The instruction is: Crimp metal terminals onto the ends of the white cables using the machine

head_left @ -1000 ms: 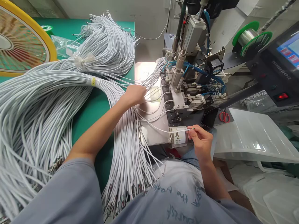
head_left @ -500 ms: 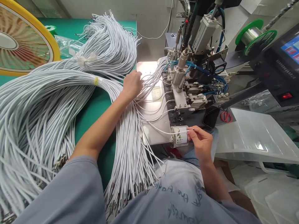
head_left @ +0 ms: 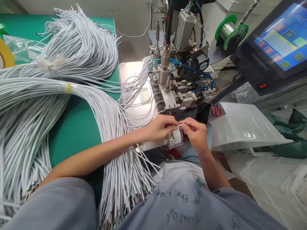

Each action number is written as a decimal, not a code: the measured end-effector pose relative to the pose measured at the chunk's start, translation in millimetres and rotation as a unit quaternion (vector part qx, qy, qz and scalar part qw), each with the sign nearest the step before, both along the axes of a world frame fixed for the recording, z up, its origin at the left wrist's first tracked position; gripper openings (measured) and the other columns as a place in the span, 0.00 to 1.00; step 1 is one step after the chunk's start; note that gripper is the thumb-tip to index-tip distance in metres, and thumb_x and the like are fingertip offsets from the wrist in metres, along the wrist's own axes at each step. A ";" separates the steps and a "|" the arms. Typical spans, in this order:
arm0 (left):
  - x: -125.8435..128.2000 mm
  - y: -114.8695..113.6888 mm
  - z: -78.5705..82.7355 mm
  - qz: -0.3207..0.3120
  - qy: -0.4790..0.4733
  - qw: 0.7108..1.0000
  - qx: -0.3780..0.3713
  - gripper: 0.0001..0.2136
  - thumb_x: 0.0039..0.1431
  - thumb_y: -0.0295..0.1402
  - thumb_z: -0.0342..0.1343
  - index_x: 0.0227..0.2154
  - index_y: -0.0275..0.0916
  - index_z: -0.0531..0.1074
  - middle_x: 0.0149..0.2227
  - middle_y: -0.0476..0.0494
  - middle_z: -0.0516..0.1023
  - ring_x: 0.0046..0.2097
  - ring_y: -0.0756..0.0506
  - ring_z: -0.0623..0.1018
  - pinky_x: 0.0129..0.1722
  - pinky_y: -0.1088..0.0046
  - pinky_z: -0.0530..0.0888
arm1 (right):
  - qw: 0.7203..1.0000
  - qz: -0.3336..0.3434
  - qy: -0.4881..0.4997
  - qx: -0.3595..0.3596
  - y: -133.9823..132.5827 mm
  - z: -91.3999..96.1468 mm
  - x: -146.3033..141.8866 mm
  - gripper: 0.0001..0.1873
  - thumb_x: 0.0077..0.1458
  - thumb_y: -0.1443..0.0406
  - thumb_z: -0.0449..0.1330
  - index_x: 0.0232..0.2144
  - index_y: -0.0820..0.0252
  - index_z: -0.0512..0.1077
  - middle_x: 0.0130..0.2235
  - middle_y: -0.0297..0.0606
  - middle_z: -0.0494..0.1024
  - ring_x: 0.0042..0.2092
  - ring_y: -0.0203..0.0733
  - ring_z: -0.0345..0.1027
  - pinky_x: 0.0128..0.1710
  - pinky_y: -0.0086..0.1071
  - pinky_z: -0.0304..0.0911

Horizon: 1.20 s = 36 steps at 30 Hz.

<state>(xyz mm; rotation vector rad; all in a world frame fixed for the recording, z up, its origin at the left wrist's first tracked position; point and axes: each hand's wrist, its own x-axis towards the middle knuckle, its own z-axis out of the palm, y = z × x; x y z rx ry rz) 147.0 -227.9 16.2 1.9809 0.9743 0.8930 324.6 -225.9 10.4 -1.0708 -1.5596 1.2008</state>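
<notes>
Between my two hands runs the end of one white cable [head_left: 180,125]. My left hand [head_left: 163,127] pinches it a little back from the tip. At the tip, my right hand [head_left: 195,131] has thumb and fingers closed on the same cable. Both hands are over a small box with a white label [head_left: 175,137] at the machine's front edge. Just beyond them stands the machine [head_left: 165,80] with metal cylinders and blue tubes, and several white cables lead into its side. A thick bundle of white cables [head_left: 120,159] passes under my left forearm.
A larger tied cable bundle [head_left: 81,48] lies on the green mat [head_left: 72,127]. At right are a lit screen [head_left: 283,38], a solder wire spool [head_left: 227,32], red scissors [head_left: 216,111] and a translucent plastic sheet [head_left: 244,124]. Part of a yellow rim [head_left: 7,54] shows at far left.
My left hand has left the cables on the white plate and come right and nearer, onto the cable held by my right hand. The camera view has swung to the right.
</notes>
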 end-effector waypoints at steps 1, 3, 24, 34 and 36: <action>-0.7 0.8 -0.2 0.004 0.005 1.000 0.012 0.08 0.59 0.27 0.51 0.32 0.34 0.76 0.26 0.47 0.73 0.27 0.54 0.69 0.27 0.80 0.65 | 1.000 0.011 -0.014 0.000 3.0 1.1 2.5 0.07 0.51 0.63 0.60 0.27 0.59 0.78 0.28 0.35 0.75 0.30 0.35 0.65 0.28 0.29 0.60; -1.1 1.2 -0.4 0.020 0.017 0.999 0.042 0.09 0.59 0.27 0.50 0.32 0.34 0.76 0.26 0.47 0.72 0.28 0.53 0.69 0.27 0.79 0.65 | 0.998 0.036 -0.046 -0.005 9.2 3.4 7.1 0.07 0.50 0.63 0.61 0.25 0.60 0.77 0.26 0.34 0.73 0.28 0.34 0.63 0.26 0.28 0.58; -1.7 0.3 -9.6 0.031 0.049 0.996 0.072 0.11 0.59 0.26 0.47 0.33 0.35 0.76 0.27 0.46 0.73 0.28 0.52 0.71 0.27 0.78 0.65 | 0.999 0.032 -0.030 -0.029 15.4 1.1 2.5 0.09 0.47 0.62 0.62 0.20 0.61 0.76 0.20 0.31 0.66 0.23 0.31 0.54 0.22 0.28 0.49; -3.2 -0.2 -7.8 0.059 0.177 0.963 0.195 0.12 0.60 0.26 0.45 0.32 0.35 0.75 0.27 0.44 0.72 0.30 0.50 0.70 0.28 0.75 0.65 | 0.988 -0.083 -0.098 0.088 1.6 -9.4 -14.0 0.12 0.53 0.62 0.58 0.22 0.60 0.74 0.19 0.30 0.61 0.23 0.32 0.52 0.23 0.30 0.50; -5.4 0.9 -7.2 0.058 0.268 0.928 0.252 0.12 0.59 0.24 0.44 0.33 0.34 0.74 0.30 0.41 0.73 0.32 0.48 0.70 0.30 0.73 0.66 | 0.986 -0.037 -0.138 0.091 8.0 -7.7 -8.9 0.13 0.53 0.63 0.58 0.19 0.61 0.72 0.18 0.29 0.57 0.22 0.31 0.49 0.23 0.30 0.49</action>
